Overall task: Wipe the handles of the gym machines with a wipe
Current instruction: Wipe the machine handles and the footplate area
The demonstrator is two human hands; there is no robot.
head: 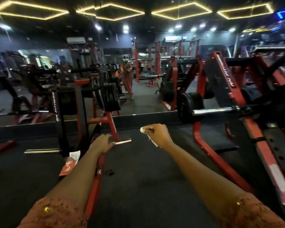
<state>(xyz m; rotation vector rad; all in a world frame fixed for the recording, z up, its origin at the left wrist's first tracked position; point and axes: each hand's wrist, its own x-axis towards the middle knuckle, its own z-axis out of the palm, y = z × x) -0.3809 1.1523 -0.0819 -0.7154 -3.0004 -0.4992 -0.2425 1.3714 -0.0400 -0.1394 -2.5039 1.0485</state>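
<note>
Pinched in right grip (156, 134), fingers curled tight: white wipe (142, 130), crumpled, bulging out past the knuckles, loose tail hanging under the palm. Held in the air, up and to the right of the chrome handle (123, 142); near, not touching.

Left grip (104, 143) laid over the inner end of that handle, at the join with the red frame (112, 127). Fingers bent downward, thumb tip by the chrome. Cannot tell whether closed round it or only resting. Outer end of handle bare, pointing right.

Second chrome handle (41, 151) on the far side of the frame, to the left, well apart from both grips. Orange packet (69, 164) on the black floor (138, 175), just left of the left forearm, white flap up.

Open floor between the arms and ahead as far as the mirror wall (138, 96). To the right, larger red machine (220, 83) with black weight plate (187, 108), slanted leg close beside the right forearm.
</note>
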